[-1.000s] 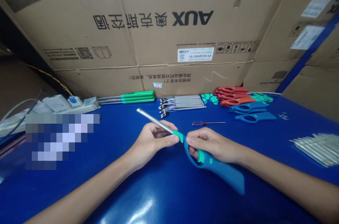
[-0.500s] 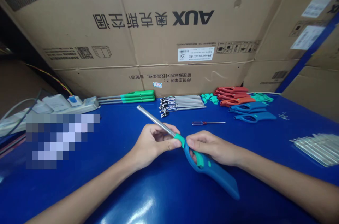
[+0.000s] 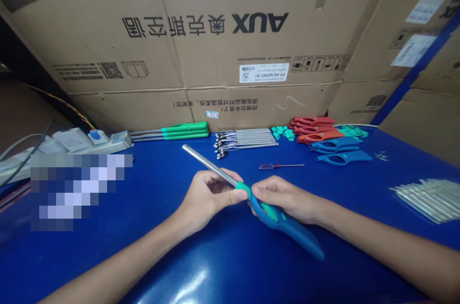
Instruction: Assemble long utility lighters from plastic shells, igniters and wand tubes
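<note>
Between my hands is a long-necked gas lighter (image 3: pixel 298 234) with a blue handle, a green trigger and a silver tube (image 3: pixel 208 163) pointing up and left. My left hand (image 3: pixel 212 196) is closed, pinching the green collar (image 3: pixel 243 189) where the tube meets the handle. My right hand (image 3: pixel 287 196) grips the front of the blue handle, thumb on top close to the collar, some fingers hidden behind the loop. Beyond the hands a small screwdriver (image 3: pixel 280 166) with a clear reddish handle lies on the blue table (image 3: pixel 161 237).
Along the back are green lighters (image 3: pixel 185 130), metal tubes with wires (image 3: pixel 251 137), green collars (image 3: pixel 282 133), red handles (image 3: pixel 312 126) and blue handles (image 3: pixel 343 157). Clear-wrapped pieces (image 3: pixel 427 201) lie at right, a power strip (image 3: pixel 120 141) at left. A cardboard sheet (image 3: pixel 215 64) stands behind.
The blue handle has rolled a little about its length, so less of the trigger shows and its lower end sits slightly higher. Both hands keep their hold; the view has shifted slightly.
</note>
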Demonstrator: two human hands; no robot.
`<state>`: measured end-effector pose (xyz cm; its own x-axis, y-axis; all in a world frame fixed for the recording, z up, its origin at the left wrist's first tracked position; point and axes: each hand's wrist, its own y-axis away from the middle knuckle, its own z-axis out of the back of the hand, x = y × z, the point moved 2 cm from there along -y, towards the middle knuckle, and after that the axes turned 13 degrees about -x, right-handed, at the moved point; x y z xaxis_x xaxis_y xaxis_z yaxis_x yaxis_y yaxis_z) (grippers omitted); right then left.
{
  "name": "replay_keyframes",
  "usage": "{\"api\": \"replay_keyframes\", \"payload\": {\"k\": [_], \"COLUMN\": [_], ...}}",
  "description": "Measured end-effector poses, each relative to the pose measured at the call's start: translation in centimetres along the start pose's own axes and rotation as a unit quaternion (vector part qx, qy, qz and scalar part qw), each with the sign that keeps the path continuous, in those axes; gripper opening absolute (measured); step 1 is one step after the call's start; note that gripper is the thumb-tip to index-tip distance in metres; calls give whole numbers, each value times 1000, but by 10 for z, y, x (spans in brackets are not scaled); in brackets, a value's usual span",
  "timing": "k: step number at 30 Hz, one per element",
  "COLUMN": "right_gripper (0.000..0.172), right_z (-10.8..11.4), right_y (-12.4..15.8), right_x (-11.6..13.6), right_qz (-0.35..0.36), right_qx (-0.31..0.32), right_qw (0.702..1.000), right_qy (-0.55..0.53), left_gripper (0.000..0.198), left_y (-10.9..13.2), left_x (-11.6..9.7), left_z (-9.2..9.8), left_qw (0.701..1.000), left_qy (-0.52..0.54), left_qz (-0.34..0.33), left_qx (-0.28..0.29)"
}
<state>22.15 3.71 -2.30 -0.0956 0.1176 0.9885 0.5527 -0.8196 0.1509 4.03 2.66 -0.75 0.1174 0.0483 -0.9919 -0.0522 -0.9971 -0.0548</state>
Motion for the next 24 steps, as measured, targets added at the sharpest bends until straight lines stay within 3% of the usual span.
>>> {"api": "replay_keyframes", "payload": {"k": [16,21,24], "right_gripper": [55,47,41], "right_z": [-7,-7,-7], "right_y": [2,3,4], "right_x": [12,18,19], "right_qz": [102,103,83], "right_qx": [-76,-102,-78], "right_qw": [986,981,988], "right_qy": [107,131,101], "left_gripper": [30,29,26], "left_y": [-2,-5,-8], "left_x": [11,9,4], "left_z": [4,4,3], "left_qw": [997,997,996], "left_qy": [21,55,78], "left_qz": [40,51,41], "left_qx": [-58,-36,-18]}}
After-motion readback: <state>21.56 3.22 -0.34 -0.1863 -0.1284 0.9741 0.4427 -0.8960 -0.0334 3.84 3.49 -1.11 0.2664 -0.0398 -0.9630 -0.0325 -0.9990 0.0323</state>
